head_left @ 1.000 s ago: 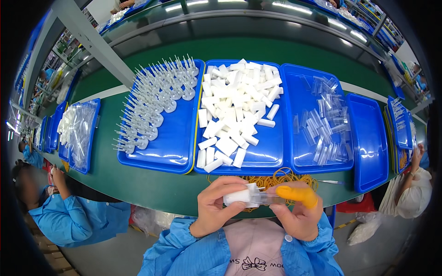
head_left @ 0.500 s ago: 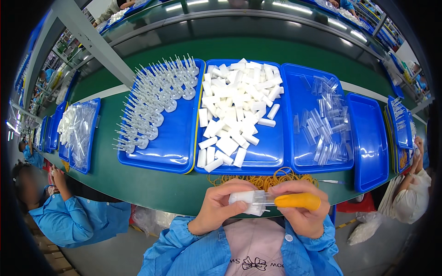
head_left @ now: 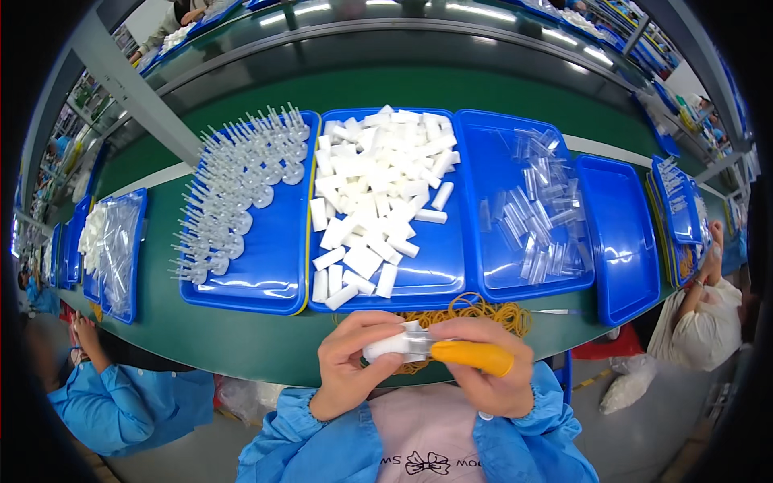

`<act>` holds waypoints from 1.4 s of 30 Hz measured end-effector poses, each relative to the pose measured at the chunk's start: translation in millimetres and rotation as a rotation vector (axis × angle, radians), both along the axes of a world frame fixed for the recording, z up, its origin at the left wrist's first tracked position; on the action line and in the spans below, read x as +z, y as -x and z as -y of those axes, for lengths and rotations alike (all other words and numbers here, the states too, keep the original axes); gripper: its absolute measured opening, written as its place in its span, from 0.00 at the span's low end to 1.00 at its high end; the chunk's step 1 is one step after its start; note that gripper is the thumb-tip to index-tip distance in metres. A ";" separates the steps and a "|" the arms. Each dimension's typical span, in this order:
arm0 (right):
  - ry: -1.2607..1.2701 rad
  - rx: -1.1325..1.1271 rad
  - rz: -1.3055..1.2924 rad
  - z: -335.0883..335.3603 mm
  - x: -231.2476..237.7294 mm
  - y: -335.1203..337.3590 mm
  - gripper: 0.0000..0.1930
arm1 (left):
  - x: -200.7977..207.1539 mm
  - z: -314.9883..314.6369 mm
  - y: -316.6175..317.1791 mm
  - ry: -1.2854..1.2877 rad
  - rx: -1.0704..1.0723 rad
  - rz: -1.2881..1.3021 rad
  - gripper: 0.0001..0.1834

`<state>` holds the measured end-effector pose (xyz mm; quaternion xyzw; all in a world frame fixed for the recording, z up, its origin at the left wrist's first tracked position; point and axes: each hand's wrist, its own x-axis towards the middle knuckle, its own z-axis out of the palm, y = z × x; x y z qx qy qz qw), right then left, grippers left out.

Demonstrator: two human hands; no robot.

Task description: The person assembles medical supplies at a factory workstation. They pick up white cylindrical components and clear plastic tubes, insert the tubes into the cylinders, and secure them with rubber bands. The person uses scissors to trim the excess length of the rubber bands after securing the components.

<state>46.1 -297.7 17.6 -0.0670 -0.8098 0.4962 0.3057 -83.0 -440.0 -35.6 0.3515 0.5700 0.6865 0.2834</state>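
Note:
My left hand (head_left: pixel 350 362) is closed on a white foam-like block (head_left: pixel 386 347), thumb in front and fingers behind. My right hand (head_left: pixel 493 374), with a yellow finger cot (head_left: pixel 473 357) on one finger, pinches a clear plastic sleeve (head_left: pixel 419 344). The sleeve meets the right end of the white block; how far one sits inside the other is hidden by my fingers. Both hands are close together at the table's near edge. Just beyond them lies a heap of tan rubber bands (head_left: pixel 498 312).
Blue trays stand in a row: one (head_left: pixel 266 291) with clear stemmed parts, one (head_left: pixel 439 274) with white blocks, one (head_left: pixel 487 258) with clear sleeves, and another (head_left: pixel 624 241) at right. A thin tool (head_left: pixel 555 311) lies nearby. Co-workers sit left (head_left: pixel 113 410) and right.
The whole view has shifted, so trays and hands appear further left. The white block has turned in my left hand and lies more level; my hands are still together on block and sleeve.

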 end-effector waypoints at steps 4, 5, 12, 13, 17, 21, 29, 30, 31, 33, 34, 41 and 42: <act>0.047 0.007 0.001 0.1 -4.7 -0.5 0.13 | -0.5 -1.9 -1.4 -0.011 0.019 -0.013 0.17; 0.181 0.006 0.048 -0.1 -5.6 -3.0 0.13 | 0.7 -2.0 -1.3 -0.016 0.014 0.001 0.17; 0.550 -0.015 0.008 -8.9 -15.3 4.6 0.15 | 1.0 -6.9 3.4 0.031 -0.002 -0.047 0.18; 0.404 -0.020 0.031 -13.9 -20.2 3.5 0.16 | -2.8 -6.3 5.6 0.045 0.013 -0.117 0.18; 0.225 -0.050 0.134 -21.6 -28.2 -1.1 0.16 | 0.6 -8.1 6.5 0.092 0.087 -0.294 0.18; 0.486 -0.086 0.111 -17.8 -29.2 1.1 0.15 | 0.8 -7.3 7.2 0.105 0.083 -0.405 0.23; 0.565 -0.030 -0.006 -34.4 -27.2 -8.2 0.11 | -6.2 5.9 2.5 -0.019 -0.157 0.521 0.26; 0.536 -0.031 -0.002 -34.9 -27.2 -9.5 0.11 | -7.8 6.2 0.2 -0.002 -0.157 0.519 0.24; 0.507 -0.031 0.001 -35.1 -26.2 -10.7 0.10 | -7.6 6.5 -0.6 -0.005 -0.155 0.518 0.23; 0.470 -0.043 -0.002 -33.9 -24.8 -12.5 0.10 | -7.2 7.6 -2.1 -0.012 -0.149 0.516 0.23; 0.461 -0.055 -0.009 -32.6 -24.4 -13.4 0.10 | -7.4 7.0 -2.8 -0.037 -0.136 0.468 0.23; 0.364 -0.029 0.038 -19.6 -31.2 -15.6 0.10 | -12.1 3.6 -9.8 -0.114 -0.110 0.410 0.22; 0.377 -0.033 0.039 -16.1 -29.8 -14.4 0.10 | -11.2 3.6 -10.8 -0.114 -0.110 0.413 0.22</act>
